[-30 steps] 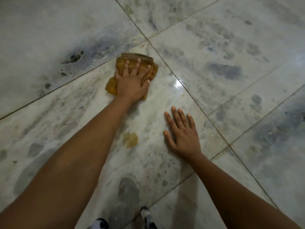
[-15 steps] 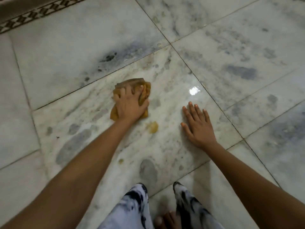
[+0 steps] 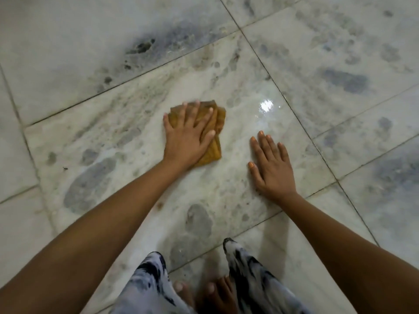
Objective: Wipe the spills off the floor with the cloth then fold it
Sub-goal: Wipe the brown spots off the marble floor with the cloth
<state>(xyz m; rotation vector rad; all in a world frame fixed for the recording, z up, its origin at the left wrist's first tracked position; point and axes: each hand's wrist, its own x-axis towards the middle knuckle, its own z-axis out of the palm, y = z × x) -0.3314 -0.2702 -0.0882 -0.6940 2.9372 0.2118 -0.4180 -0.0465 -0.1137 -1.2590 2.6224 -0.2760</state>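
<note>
A crumpled mustard-yellow cloth (image 3: pixel 214 141) lies on the pale marble floor (image 3: pixel 127 137) in the middle of the view. My left hand (image 3: pixel 188 137) presses flat on it with fingers spread and straight, covering most of it. My right hand (image 3: pixel 271 165) rests flat on the bare tile to the right of the cloth, fingers straight, touching nothing else. A small brownish spot (image 3: pixel 159 205) shows on the tile beside my left forearm. A wet sheen with a bright light glint (image 3: pixel 266 106) lies on the tile beyond the cloth to the right.
My knees in black-and-white patterned trousers (image 3: pixel 154 282) and my bare toes (image 3: pixel 213 288) are at the bottom of the view. Dark grout lines (image 3: pixel 281 94) cross the floor between large grey-veined tiles.
My left hand has slid the cloth to the right and toward me, over the yellow spill spot that lay near it. That spot no longer shows. My right hand stays flat on the floor.
</note>
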